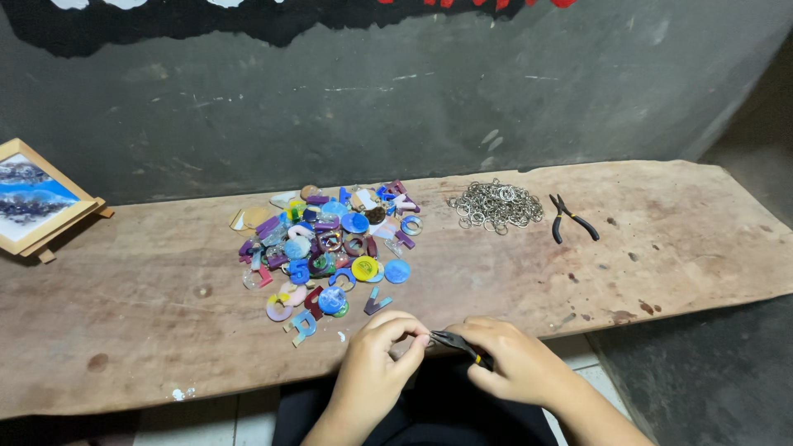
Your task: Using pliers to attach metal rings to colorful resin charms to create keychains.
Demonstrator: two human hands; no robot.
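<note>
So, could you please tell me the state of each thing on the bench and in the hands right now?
Left hand: fingers pinched shut at the plier tips; what they pinch is too small to tell.
Right hand: shut on the held pliers.
Spare pliers: lying untouched, handles spread.
Metal rings: loose heap.
Coloured resin pieces: loose pile.
Framed picture: propped, tilted, on a small easel.
Wooden bench: stained.

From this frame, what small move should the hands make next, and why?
Probably twist the pliers in the right hand slightly: their tips meet the left hand's pinched fingers, apparently on something too small to see.
</note>
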